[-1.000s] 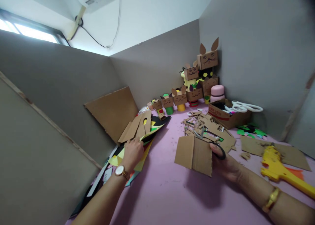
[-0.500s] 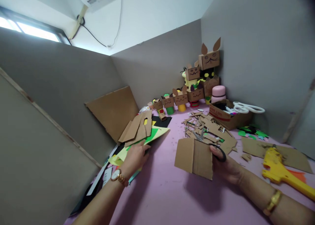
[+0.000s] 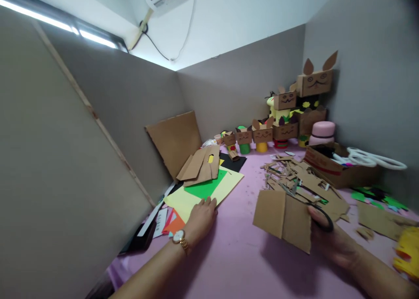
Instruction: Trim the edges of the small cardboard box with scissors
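My left hand (image 3: 203, 218) lies palm down with its fingers stretched out on the near edge of a pale yellow paper sheet (image 3: 178, 203). On that sheet rest a green paper sheet (image 3: 206, 187) and several cut cardboard pieces (image 3: 199, 163). My right hand (image 3: 337, 242) is closed around a creased piece of brown cardboard (image 3: 281, 220) and a pair of scissors with black handles (image 3: 328, 220). The scissor blades (image 3: 293, 187) show behind the cardboard's top edge. Both are held above the pink tabletop, and the right fingers are partly hidden.
Cardboard scraps (image 3: 301, 176) lie beyond my right hand. Further right are a box with white-handled scissors (image 3: 343, 172), a pink flask (image 3: 322, 133) and a yellow glue gun (image 3: 407, 253). Cardboard animal figures (image 3: 262, 135) stand along the back. A large cardboard sheet (image 3: 176, 142) leans on the left partition.
My left hand has flattened, and the yellow sheet that was lifted under it lies lower. Orange paper shows beside it. The view has swung left; the right hand keeps its hold.
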